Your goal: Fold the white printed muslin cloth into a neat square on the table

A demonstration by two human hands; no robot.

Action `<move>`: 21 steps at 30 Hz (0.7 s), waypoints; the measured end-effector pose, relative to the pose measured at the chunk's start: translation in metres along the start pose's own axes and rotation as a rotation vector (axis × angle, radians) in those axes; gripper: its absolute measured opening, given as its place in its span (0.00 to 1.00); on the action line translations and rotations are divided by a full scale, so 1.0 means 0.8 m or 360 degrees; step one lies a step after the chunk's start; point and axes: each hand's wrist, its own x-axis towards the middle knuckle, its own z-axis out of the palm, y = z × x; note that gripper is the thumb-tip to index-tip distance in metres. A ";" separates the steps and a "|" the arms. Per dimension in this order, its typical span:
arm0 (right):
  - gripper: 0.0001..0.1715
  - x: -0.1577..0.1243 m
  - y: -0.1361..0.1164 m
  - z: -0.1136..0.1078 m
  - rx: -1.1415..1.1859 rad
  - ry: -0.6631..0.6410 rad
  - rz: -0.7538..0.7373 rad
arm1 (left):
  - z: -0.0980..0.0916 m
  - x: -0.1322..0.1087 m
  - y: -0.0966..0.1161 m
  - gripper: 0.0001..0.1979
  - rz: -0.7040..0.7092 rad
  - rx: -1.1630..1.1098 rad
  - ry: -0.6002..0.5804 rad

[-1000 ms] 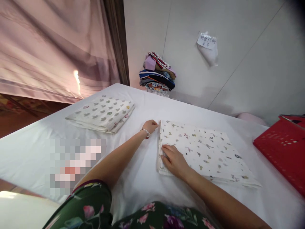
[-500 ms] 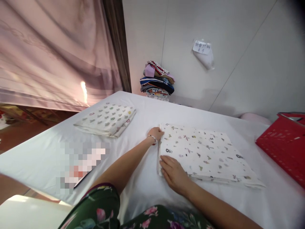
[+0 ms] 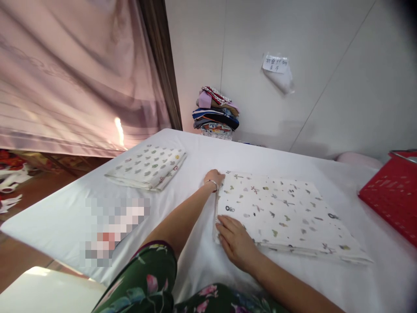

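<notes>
A folded white cloth (image 3: pixel 273 208) printed with small palm trees and animals lies flat on the white-covered table (image 3: pixel 192 208). At its far left corner, my left hand (image 3: pixel 214 177), with a bracelet at the wrist, is closed on the edge; the fingertips are partly hidden. My right hand (image 3: pixel 236 243) grips the same left edge nearer to me, fingers over the top layer and thumb low at the side. Further left rests a second folded cloth (image 3: pixel 150 167) with grey cloud-like shapes, touched by neither hand.
A pixelated flat object (image 3: pixel 120 228) lies at the table's near left. A red basket (image 3: pixel 391 195) stands at the right. Behind the table rises a stack of folded clothes (image 3: pixel 215 115) against the wall. A pink curtain (image 3: pixel 81 74) hangs at the left; a white surface (image 3: pixel 48 287) is below.
The view has shifted slightly, so the table and basket sit a little differently in the picture. Both hands stay at the left edge of the palm-print cloth, with little visible movement.
</notes>
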 end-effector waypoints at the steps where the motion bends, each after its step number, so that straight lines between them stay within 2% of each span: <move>1: 0.20 0.000 0.000 0.000 0.0003 -0.0003 0.0002 | 0.001 0.003 -0.002 0.11 -0.0004 -0.0011 0.0003; 7: 0.20 0.000 0.004 0.000 0.0053 -0.0013 0.0005 | -0.002 0.011 -0.012 0.12 -0.0042 -0.0055 0.0033; 13: 0.19 0.000 0.005 0.000 0.0086 0.0022 0.0023 | 0.000 0.019 -0.005 0.17 -0.0032 0.0001 -0.0039; 21: 0.19 0.001 0.004 -0.002 0.0091 0.0016 0.0034 | -0.008 0.035 -0.005 0.14 -0.0067 0.0061 -0.0055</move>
